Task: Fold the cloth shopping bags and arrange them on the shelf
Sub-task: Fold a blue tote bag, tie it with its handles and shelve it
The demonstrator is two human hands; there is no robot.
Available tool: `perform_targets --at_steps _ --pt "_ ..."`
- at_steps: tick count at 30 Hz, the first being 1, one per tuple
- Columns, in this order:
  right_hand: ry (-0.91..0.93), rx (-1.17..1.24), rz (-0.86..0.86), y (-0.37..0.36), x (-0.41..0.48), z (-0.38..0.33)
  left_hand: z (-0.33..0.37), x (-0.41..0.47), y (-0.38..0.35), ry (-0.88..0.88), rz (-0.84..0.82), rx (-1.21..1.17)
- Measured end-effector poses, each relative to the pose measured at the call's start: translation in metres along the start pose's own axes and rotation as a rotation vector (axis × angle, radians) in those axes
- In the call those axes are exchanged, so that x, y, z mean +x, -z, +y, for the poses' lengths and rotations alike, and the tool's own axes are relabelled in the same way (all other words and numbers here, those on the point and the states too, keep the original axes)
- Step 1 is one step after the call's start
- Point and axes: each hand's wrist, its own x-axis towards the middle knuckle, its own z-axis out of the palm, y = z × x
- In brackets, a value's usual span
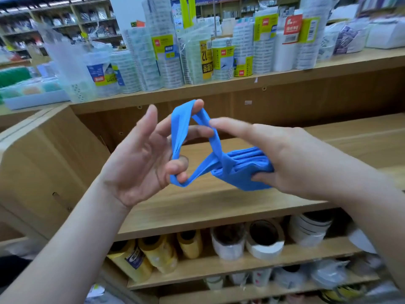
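The folded blue cloth bag (241, 170) hangs in mid-air at the middle of the view, above the bare middle shelf board (219, 205) and not touching it. The right hand (285, 159) comes in from four o'clock and grasps the folded bundle, thumb beneath and fingers over the top, with the forefinger stretched out towards ten o'clock along the strap. The bag's strap loop (182, 128) runs out of the bundle towards nine o'clock and is pulled wide over the left hand (140, 163), which rises from seven o'clock. One fingertip holds the loop's upper end at twelve o'clock, a curled lower finger hooks its bottom end at six o'clock, and the thumb stands free, clear of the cloth.

Behind the hands, at twelve o'clock, the upper shelf (285, 77) is crowded with tall stacks of clear tape (166, 58) in wrappers with yellow labels. A pale blue tray (32, 97) sits at ten o'clock, and white packets lie blurred at two o'clock. The shelf unit's wooden side panel (43, 150) closes off the middle shelf at nine o'clock, close beside the left forearm.

Below the board, at six o'clock, lie yellow tape rolls (151, 253), with white masking tape rolls (265, 240) just beside them towards five o'clock. The lowest shelf holds blurred small goods that I cannot make out.
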Motion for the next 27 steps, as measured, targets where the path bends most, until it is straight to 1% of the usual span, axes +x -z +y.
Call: perform_targets --at_steps 1,2,4,6,7,9,10,12,16,17,19,21,24,25,27 --pt "0.031 -0.185 0.009 -0.003 0.002 -0.009 0.003 0.003 -0.001 0.011 -0.045 -0.033" --pt "0.039 -0.289 -0.015 -0.007 0.005 -0.015 0.005 0.006 -0.003 0.018 -0.096 -0.048" --pt "0.024 -0.364 -0.04 -0.018 0.012 -0.019 0.004 0.013 -0.011 0.02 -0.169 -0.019" --pt "-0.018 -0.314 0.003 -0.029 0.016 -0.018 -0.001 0.019 -0.018 0.001 -0.194 -0.011" --pt "-0.029 -0.277 0.048 -0.033 0.017 -0.016 -0.003 0.021 -0.02 -0.023 -0.199 -0.047" --pt "-0.031 -0.178 0.175 -0.04 0.015 -0.011 -0.009 0.021 -0.02 -0.078 -0.178 -0.155" --pt "-0.023 -0.131 0.239 -0.042 0.013 -0.008 -0.014 0.019 -0.019 -0.102 -0.142 -0.195" --pt "0.01 -0.083 0.334 -0.044 0.012 -0.003 -0.025 0.014 -0.017 -0.136 -0.032 -0.24" --pt "0.059 -0.018 0.424 -0.053 0.008 -0.002 -0.042 0.009 -0.014 -0.142 0.124 -0.296" --pt "0.055 0.023 0.451 -0.054 0.007 -0.001 -0.043 0.01 -0.014 -0.132 0.199 -0.303" --pt "0.053 0.104 0.513 -0.054 0.004 0.0 -0.044 0.013 -0.013 -0.109 0.439 -0.289" --pt "0.082 0.154 0.536 -0.053 0.002 0.0 -0.045 0.017 -0.01 -0.099 0.666 -0.243" --pt "0.104 0.244 0.524 -0.057 0.001 -0.007 -0.048 0.02 -0.01 -0.097 0.833 -0.087" --pt "0.102 0.269 0.524 -0.059 0.001 -0.009 -0.051 0.02 -0.01 -0.111 0.887 0.018" --pt "0.08 0.322 0.53 -0.061 0.0 -0.012 -0.055 0.02 -0.009 -0.156 1.005 0.341"
